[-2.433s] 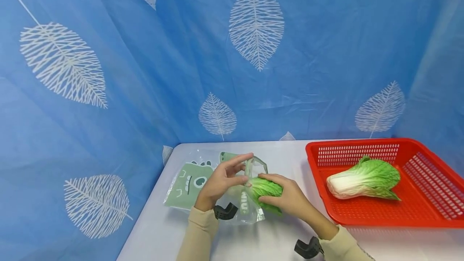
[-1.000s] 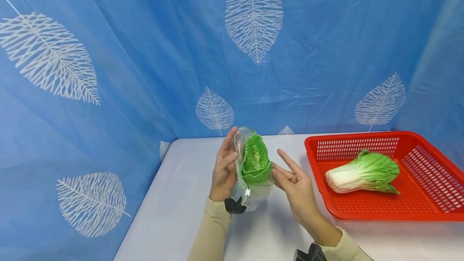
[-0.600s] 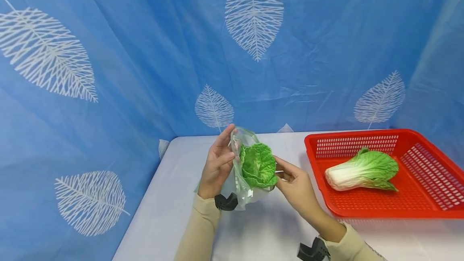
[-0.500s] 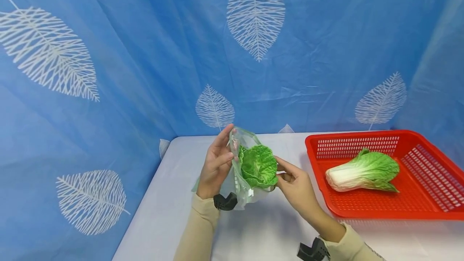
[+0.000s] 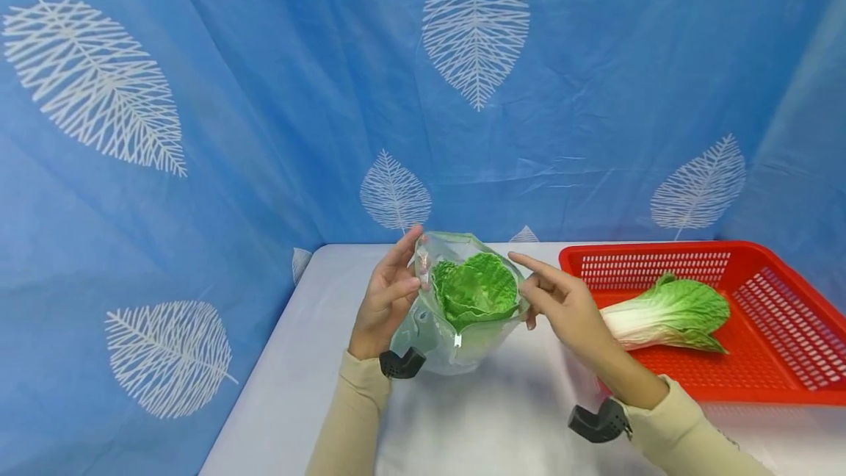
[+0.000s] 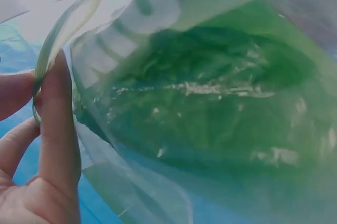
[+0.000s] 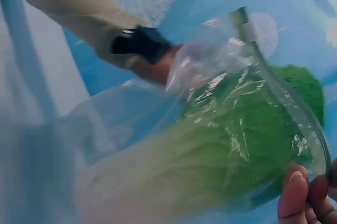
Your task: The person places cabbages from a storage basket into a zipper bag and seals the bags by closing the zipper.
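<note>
A head of Chinese cabbage (image 5: 479, 289) stands leafy end up inside a clear zip bag (image 5: 456, 362), held above the table with its mouth spread wide. My left hand (image 5: 385, 300) pinches the left side of the bag's rim between thumb and fingers. In the left wrist view, white lettering crosses the bag (image 6: 131, 19) and the leaves show green through the film. At the opposite side, my right hand (image 5: 562, 303) pinches the rim, its index finger stretched out. The right wrist view has the white stalk hazy behind the plastic, below the zip strip (image 7: 287, 100).
To the right stands a red plastic basket (image 5: 773, 373) with slotted walls, holding a second Chinese cabbage (image 5: 681, 311). Both are on a white-covered table (image 5: 291, 388). A blue curtain (image 5: 317, 94) with white leaf prints hangs behind and at the left.
The bag, lying on the table at first, has been lifted upright with the cabbage inside. My right hand has shifted from the leaves to the rim, and the mouth has widened.
</note>
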### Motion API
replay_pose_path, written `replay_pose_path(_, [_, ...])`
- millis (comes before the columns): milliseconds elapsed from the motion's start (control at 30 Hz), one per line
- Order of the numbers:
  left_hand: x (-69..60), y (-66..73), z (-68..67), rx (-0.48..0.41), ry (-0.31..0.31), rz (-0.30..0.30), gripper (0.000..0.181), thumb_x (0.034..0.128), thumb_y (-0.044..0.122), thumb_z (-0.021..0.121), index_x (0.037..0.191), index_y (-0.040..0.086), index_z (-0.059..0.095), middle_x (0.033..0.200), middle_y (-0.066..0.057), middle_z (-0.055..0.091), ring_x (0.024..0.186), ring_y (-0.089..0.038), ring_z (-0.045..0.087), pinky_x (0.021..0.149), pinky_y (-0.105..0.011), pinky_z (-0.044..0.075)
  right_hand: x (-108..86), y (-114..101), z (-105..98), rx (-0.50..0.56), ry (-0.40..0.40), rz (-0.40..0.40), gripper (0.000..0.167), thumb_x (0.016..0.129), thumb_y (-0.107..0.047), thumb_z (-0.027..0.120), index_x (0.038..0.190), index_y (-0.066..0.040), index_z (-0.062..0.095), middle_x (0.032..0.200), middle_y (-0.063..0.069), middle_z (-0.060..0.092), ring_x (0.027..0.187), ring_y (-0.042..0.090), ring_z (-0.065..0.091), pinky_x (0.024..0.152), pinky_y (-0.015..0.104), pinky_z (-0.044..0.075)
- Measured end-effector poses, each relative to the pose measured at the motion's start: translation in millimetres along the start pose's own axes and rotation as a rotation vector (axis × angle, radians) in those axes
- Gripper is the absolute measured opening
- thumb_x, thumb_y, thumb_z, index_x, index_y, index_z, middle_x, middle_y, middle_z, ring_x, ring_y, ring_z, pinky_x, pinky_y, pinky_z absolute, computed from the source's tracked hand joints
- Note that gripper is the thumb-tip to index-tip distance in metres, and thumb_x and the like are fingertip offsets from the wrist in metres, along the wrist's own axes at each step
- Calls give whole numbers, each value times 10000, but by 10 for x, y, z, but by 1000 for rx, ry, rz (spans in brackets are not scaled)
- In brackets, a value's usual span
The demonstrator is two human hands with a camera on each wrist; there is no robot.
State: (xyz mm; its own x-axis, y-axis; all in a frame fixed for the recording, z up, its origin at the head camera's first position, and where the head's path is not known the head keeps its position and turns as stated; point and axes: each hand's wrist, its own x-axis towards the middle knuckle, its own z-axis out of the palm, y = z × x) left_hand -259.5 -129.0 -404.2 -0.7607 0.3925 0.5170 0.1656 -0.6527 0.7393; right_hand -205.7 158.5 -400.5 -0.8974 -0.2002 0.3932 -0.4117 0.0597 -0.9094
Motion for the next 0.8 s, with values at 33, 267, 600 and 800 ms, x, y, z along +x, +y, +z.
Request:
replay_pose_path(33, [11,10,11,15,22,1,702,933,-136,460,1594,80,367,1647,-132,257,1109,-128,558,808,-244,554,44,-71,-41,-9,-6,11,407,1045,-59,573,1451,-60,584,839,138,604,599,274,624,568,365,582])
replay_pose_path(267, [260,270,176,250,125,-14,629,979,-38,550,1579,77,399,1637,-140,274,1037,-147,591,683,-265,593,435,-706,-264,-177,-85,7,398,1054,-163,587,1452,-164,609,844,125,661,664,266,631,597,327,548])
replay_pose_path(600, [885,973,464,563,-19,-118,557,961,-23,648,1497,90,543,1506,-95,479,830,-230,642,664,-352,607,1077,-1588,-372,-472,-73,-161,354,1021,-129,542,1309,-219,728,690,103,660,612,224,599,472,297,412])
replay_pose_path(800, [958,1103,479,673,-35,-227,531,964,2,659,1481,70,556,1542,-19,470,838,-205,622,738,-409,610,1220,-1590,-500,-486,-141,13,359,1048,-209,568,1393,-187,664,826,132,693,719,246,651,656,273,538])
